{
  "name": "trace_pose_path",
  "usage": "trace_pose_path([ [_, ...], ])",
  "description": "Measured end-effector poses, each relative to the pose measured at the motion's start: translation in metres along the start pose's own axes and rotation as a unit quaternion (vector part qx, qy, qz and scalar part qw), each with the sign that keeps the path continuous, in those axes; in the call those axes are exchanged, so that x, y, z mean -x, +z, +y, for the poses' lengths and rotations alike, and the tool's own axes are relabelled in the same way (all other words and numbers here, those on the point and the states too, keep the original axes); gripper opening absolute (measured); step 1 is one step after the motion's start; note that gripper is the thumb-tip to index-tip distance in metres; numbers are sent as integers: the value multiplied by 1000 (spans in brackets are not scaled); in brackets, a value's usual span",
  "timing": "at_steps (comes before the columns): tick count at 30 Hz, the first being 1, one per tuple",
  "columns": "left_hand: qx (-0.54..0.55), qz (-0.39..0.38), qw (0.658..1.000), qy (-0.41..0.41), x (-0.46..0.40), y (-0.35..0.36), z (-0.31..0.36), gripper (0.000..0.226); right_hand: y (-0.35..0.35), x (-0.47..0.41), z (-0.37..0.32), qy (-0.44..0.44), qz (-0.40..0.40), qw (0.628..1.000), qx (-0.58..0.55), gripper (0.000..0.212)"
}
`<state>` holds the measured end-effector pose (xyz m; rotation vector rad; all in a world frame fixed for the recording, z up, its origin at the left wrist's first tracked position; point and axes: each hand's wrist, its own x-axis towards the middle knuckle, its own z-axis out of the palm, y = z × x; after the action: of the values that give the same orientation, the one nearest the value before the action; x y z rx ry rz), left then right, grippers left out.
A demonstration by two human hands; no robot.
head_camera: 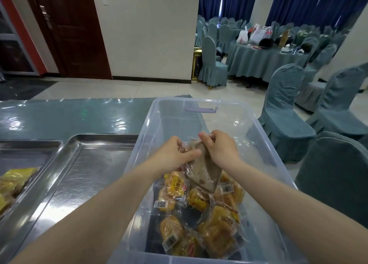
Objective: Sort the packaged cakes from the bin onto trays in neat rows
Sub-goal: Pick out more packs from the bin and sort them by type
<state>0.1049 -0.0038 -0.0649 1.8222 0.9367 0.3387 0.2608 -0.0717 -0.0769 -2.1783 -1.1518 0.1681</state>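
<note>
A clear plastic bin (264, 150) sits on the table in front of me and holds several yellow packaged cakes (201, 210). Both hands are over the bin on one grey-brown packaged cake (203, 170), lifted above the pile. My left hand (175, 154) grips its left edge, thumb across the wrapper. My right hand (221, 148) pinches its upper right corner. A steel tray (85, 164) lies left of the bin. A second steel tray (29, 148) at the far left carries yellow packaged cakes (14, 184).
The table (69, 116) has a teal cloth under shiny clear plastic. Covered chairs (282, 112) stand close on the right of the bin. A laid banquet table (268, 58) with bags stands farther back right. A wall and dark door are behind.
</note>
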Motion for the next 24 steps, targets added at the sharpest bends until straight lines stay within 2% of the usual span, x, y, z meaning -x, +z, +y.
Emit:
trace_pose_path([
  [3,-128,33,990,46,1,3,0,49,-1,2,-2,0,-7,1000,-31,48],
  [5,-143,58,986,61,0,2,1,45,0,4,-2,-5,-22,998,-55,51],
  [8,-167,109,977,74,-1,-2,2,42,4,4,0,-10,-36,995,-89,70],
  [10,-172,126,974,69,-1,-7,0,42,7,0,7,5,-29,994,-101,71],
  [12,-164,147,974,59,0,-12,-2,40,12,-6,19,20,-45,998,-36,62],
  [14,-166,179,968,66,0,-17,-2,38,20,-9,35,45,-126,986,98,64],
  [16,-176,217,956,87,1,-20,-1,38,31,-6,50,64,-218,951,208,79],
  [18,-200,243,942,112,1,-22,2,37,44,-3,62,59,-261,924,273,100],
  [20,-223,260,931,129,2,-24,3,36,55,-6,67,37,-255,926,276,115],
  [24,-217,298,915,163,5,-28,7,37,80,-20,58,4,-225,953,202,132],
])
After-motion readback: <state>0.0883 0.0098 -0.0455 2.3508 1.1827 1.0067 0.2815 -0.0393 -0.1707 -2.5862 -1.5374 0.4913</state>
